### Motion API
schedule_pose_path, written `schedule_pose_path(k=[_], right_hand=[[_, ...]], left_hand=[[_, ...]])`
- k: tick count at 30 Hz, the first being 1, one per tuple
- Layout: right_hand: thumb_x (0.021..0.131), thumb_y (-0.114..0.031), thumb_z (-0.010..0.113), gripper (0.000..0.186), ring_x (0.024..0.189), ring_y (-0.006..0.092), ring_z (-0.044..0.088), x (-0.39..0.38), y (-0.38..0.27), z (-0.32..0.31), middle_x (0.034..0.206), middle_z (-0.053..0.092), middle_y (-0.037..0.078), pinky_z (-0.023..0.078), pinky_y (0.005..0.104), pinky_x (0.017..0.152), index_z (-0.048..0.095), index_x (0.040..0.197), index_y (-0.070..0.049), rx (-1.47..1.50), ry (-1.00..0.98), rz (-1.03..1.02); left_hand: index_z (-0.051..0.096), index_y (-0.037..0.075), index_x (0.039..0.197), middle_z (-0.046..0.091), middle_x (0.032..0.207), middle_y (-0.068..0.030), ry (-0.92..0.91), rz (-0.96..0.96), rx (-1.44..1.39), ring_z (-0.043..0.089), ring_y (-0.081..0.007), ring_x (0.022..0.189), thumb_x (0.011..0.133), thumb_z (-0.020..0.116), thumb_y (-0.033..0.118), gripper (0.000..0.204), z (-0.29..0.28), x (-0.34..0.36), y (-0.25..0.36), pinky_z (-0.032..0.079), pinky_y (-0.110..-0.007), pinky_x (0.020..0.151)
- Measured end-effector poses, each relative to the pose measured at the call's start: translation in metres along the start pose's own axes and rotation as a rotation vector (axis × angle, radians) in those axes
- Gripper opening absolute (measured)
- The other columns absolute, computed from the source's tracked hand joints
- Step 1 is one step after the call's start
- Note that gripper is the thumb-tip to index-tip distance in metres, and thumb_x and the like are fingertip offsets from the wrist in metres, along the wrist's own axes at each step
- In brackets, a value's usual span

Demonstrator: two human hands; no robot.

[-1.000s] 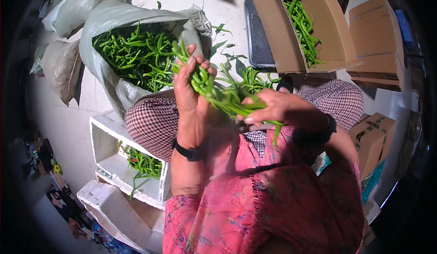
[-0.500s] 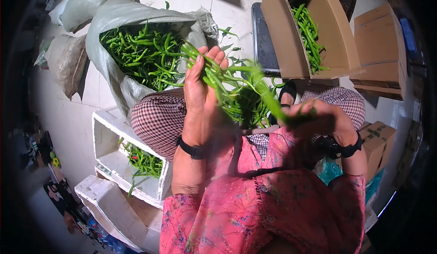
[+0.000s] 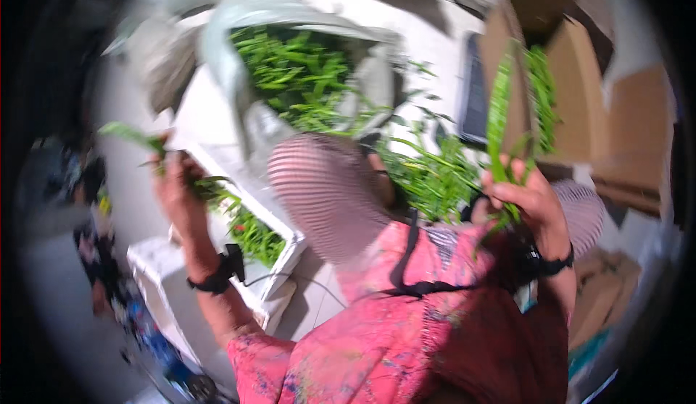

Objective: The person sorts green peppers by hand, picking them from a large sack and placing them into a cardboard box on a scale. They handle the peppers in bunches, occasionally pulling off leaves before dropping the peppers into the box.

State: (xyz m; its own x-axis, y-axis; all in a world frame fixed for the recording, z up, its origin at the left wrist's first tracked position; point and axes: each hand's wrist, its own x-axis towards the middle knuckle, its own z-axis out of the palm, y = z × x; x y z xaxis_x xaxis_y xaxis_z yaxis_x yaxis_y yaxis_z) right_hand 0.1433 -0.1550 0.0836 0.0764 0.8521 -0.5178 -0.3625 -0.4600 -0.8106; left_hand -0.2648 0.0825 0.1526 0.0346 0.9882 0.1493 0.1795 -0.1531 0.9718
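My left hand (image 3: 177,190), blurred, is out to the left over the white foam box (image 3: 293,250). Its fingers are closed on a green chili pepper (image 3: 130,133) that juts out past them; whether more lie in the hand is unclear. Inside that box lie green chilies (image 3: 257,239) with a bit of red among them. Closed round several long green chilies (image 3: 499,110), my right hand (image 3: 536,200) is in front of the open cardboard carton (image 3: 586,78), where more chilies (image 3: 541,100) lie. Between my legs rests a loose chili heap (image 3: 428,176).
A pale woven sack (image 3: 239,9) gapes open ahead, full of green chilies (image 3: 297,74). Beside the carton lies a dark flat platform (image 3: 473,118). Flattened cardboard (image 3: 638,132) stands at the right, a second foam box (image 3: 156,281) at the left. Loose leaves dot the floor.
My left hand has swung from the middle out left over the foam box. My right hand has risen slightly, chilies pointing up. The whole view has shifted, moving the sack and carton rightward.
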Motion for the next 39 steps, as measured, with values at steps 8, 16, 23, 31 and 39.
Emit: schedule_pose_path(k=[8, 16, 23, 31, 39], right_hand=[[0.078, -0.014, 0.072, 0.03, 0.07, 0.0117, 0.055, 0.011, 0.013, 0.017, 0.087, 0.057, 0.004, 0.045, 0.0242, 0.065, 0.056, 0.1, 0.0, 0.024, 0.016, -0.005], [0.082, -0.017, 0.071, 0.037, 0.084, 0.0097, 0.056, 0.026, 0.001, 0.04, 0.097, 0.061, 0.002, 0.045, 0.0251, 0.076, 0.057, 0.112, 0.001, -0.1, -0.065, -0.011], [0.082, -0.012, 0.07, 0.036, 0.086, 0.0085, 0.054, 0.014, -0.013, 0.06, 0.097, 0.059, 0.002, 0.044, 0.0223, 0.077, 0.056, 0.114, 0.0, -0.081, -0.048, -0.041], [0.089, -0.03, 0.064, 0.031, 0.064, 0.0073, 0.053, 0.023, -0.007, 0.034, 0.077, 0.062, 0.001, 0.044, 0.0241, 0.058, 0.06, 0.096, -0.001, -0.095, -0.091, 0.018], [0.098, -0.02, 0.05, 0.037, 0.095, 0.0136, 0.06, 0.049, 0.003, -0.01, 0.114, 0.06, 0.016, 0.051, 0.0243, 0.081, 0.05, 0.123, 0.006, 0.535, -0.045, -0.154]], left_hand=[[0.054, 0.006, 0.129, 0.052, 0.072, 0.0029, 0.165, -0.144, 0.389, 0.045, -0.0052, 0.062, 0.096, 0.057, 0.019, 0.035, -0.104, -0.075, -0.108, 0.037, -0.021, 0.054], [0.054, -0.002, 0.126, 0.062, 0.108, -0.0213, -0.016, -0.05, 1.147, 0.06, -0.0336, 0.097, 0.079, 0.073, 0.018, 0.054, -0.167, -0.132, -0.151, 0.05, -0.038, 0.08], [0.043, -0.002, 0.135, 0.06, 0.115, -0.0168, -0.277, -0.328, -0.266, 0.06, -0.0218, 0.103, 0.086, 0.057, 0.002, 0.051, 0.118, -0.106, 0.029, 0.05, -0.03, 0.086], [0.048, -0.004, 0.128, 0.063, 0.084, -0.0068, -0.847, -0.66, -0.749, 0.061, -0.0181, 0.086, 0.091, 0.061, 0.014, 0.043, 0.264, -0.101, -0.025, 0.051, -0.03, 0.08], [0.05, -0.001, 0.123, 0.053, 0.081, -0.0026, -0.602, -0.7, -0.835, 0.049, -0.0106, 0.07, 0.093, 0.055, 0.01, 0.032, 0.256, -0.086, -0.049, 0.043, -0.02, 0.056]])
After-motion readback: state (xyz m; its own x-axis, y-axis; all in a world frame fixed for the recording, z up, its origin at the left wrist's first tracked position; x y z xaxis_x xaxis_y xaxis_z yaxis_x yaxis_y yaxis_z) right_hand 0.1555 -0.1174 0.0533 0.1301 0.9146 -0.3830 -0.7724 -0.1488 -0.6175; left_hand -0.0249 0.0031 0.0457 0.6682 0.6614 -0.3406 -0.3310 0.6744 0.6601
